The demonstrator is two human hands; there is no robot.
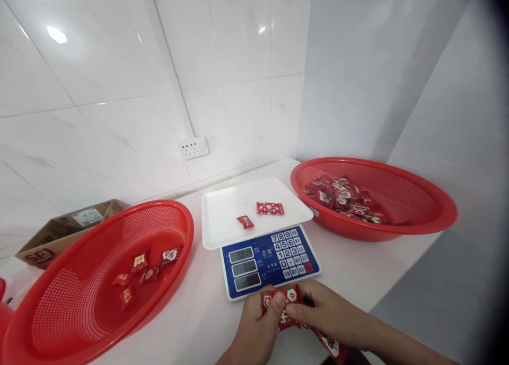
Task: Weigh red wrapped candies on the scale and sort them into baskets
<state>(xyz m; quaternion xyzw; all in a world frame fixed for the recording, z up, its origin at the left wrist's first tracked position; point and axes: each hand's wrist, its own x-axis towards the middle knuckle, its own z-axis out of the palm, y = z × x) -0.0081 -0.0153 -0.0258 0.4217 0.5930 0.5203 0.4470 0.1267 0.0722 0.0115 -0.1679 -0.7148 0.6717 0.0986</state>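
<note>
Both hands meet at the near edge of the table, in front of a blue-and-white digital scale [254,259]. My left hand [256,322] is closed on a red snack packet [293,295] with white flowers, thumb on top. My right hand [330,312] grips the same packet from the other side. Below the right hand hangs another red wrapper [331,345] with white lettering; whether it joins the packet I cannot tell. On the scale's white tray [222,200] lie a spotted red packet [270,209] and a smaller red candy [245,222], apart from each other.
To the left stands a red plastic basket [75,280] with several red packets [140,261] in it. A second red basket [421,195] at the right holds a heap of wrapped snacks [344,198]. Behind the left basket is an open cardboard box [59,224]. A tiled wall [246,105] closes off the back.
</note>
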